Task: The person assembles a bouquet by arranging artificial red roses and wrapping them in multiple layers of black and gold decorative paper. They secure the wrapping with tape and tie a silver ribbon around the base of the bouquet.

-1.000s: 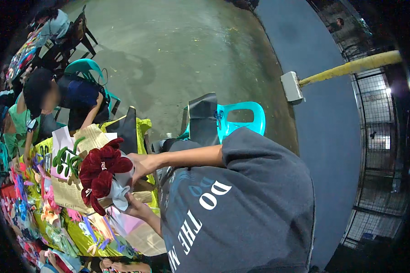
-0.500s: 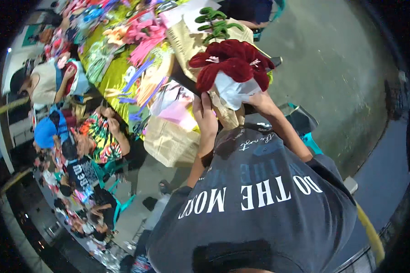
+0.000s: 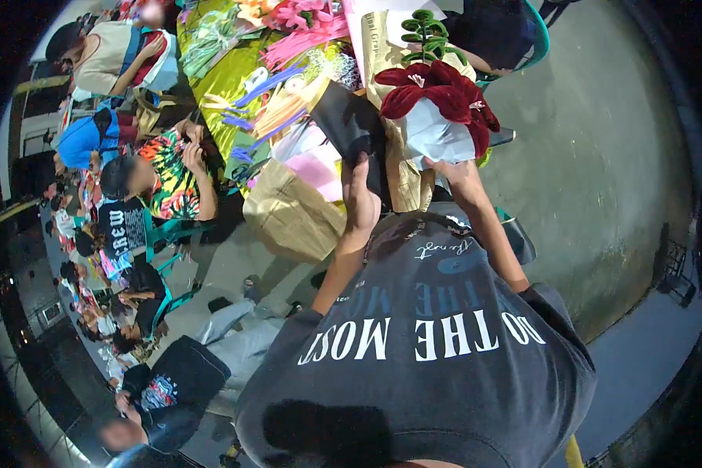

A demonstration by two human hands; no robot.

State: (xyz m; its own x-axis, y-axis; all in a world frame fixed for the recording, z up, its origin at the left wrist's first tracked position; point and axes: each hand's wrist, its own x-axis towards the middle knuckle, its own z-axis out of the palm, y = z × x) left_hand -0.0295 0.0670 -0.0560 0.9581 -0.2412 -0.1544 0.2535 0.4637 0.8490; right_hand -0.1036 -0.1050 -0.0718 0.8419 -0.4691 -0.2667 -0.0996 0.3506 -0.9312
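Note:
My right hand (image 3: 458, 178) is closed round the lower part of a bouquet of fuzzy dark red flowers (image 3: 433, 95). White tissue (image 3: 438, 140) wraps the blooms, and a fuzzy green leaf stem (image 3: 423, 43) rises behind them. Printed tan paper (image 3: 404, 168) stands beside and behind the bouquet. My left hand (image 3: 361, 203) grips the lower end of a black wrapping sheet (image 3: 349, 121), its thumb lying on the near face and its other fingers mostly hidden. The sheet is left of the bouquet, leaning over the table.
A table with a shiny yellow-green cover (image 3: 210, 117) holds pipe cleaners (image 3: 269, 90), pink bundles (image 3: 308, 39) and a pink sheet (image 3: 317, 171). A brown paper sheet (image 3: 296, 214) hangs at its near edge. People sit at the left, including one in a bright patterned shirt (image 3: 171, 175); another person (image 3: 179, 382) is at lower left.
My left hand has come away from the bouquet and now has the black sheet. The bouquet stays in my right hand. The view has shifted, and a person has appeared at lower left.

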